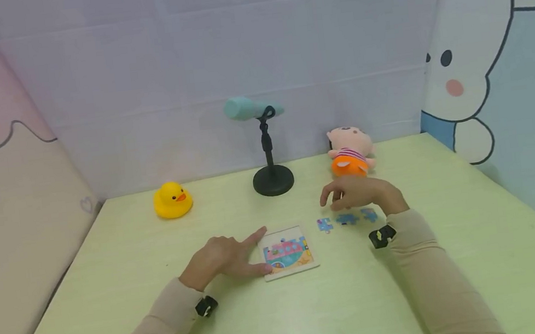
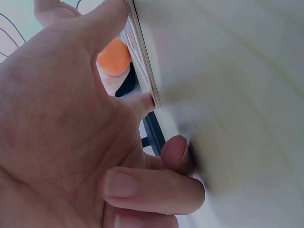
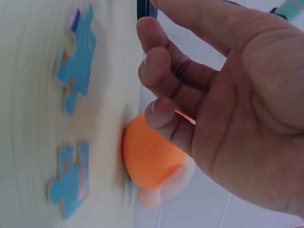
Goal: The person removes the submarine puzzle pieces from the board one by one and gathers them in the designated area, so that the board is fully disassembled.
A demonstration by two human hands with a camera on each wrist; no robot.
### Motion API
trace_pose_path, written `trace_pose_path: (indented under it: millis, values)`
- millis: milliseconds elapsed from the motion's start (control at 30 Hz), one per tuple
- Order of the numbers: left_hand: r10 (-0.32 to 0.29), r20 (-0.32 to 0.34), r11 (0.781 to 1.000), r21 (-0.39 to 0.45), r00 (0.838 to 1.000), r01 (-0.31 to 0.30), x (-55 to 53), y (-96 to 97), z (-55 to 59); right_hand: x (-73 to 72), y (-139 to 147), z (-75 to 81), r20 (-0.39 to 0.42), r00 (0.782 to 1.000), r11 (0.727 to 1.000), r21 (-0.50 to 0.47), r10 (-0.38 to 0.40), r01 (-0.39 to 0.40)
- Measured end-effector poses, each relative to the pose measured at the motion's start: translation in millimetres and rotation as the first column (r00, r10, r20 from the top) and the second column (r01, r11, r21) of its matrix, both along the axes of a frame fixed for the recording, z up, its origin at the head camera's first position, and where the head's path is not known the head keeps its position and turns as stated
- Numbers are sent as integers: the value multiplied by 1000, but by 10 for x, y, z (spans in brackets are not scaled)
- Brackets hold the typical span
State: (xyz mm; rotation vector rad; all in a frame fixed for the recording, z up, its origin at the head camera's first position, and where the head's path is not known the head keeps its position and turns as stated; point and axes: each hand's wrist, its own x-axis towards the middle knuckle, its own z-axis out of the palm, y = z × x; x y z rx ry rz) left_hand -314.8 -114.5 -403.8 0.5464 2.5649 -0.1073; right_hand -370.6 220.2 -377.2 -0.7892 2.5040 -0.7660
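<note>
1. Three loose, mostly blue jigsaw pieces (image 1: 348, 219), made of flat, stiff board, lie in a left-to-right row on the pale yellow-green tabletop (image 1: 285, 319), to the right of the square, white-rimmed puzzle board (image 1: 288, 254) and about level with its far edge
2. The bare right hand (image 1: 356, 191) is much the nearer to that row, just above it and slightly beyond; the bare left hand (image 1: 225, 255) is well apart from the row, across the board from it
3. The middle piece has its long axis roughly left to right, pointing towards the board; an unfilled pale strip (image 1: 273, 237) runs along the board's far side (the pink-and-blue picture covers the part nearer the person)
4. The right hand's fingers are loosely bent and hold nothing; the left thumb and forefinger are spread wide, touching the board at its left side and far-left corner
5. No brand, label or writing can be read on the board or pieces; the pale marks on the black wrist-worn devices (image 1: 383, 236) are too small to make out
</note>
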Motion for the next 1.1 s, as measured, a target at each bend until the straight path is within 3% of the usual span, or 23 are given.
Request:
trace_pose_path:
  millis: [267, 433, 667, 900, 1100]
  values:
    - [1, 35, 999, 34, 999, -2, 8, -32, 32, 16, -287, -33, -19, 998, 997, 53, 53, -52]
    - [5, 20, 1000, 24, 1000, -5, 24, -6, 20, 80, -525, 9, 2, 997, 991, 110, 80, -80]
    - [7, 6, 1000, -8, 1000, -7, 10, -8, 47, 161, -891, -46, 72, 990, 983, 131, 124, -132]
    - [-3, -36, 1000, -15, 999, 3, 63, -66, 19, 290, -1200, -119, 61, 973, 962, 144, 224, -231]
    - [-29, -52, 1000, -3, 998, 29, 46, -23, 13, 372, -1273, -134, 41, 979, 966, 160, 201, -205]
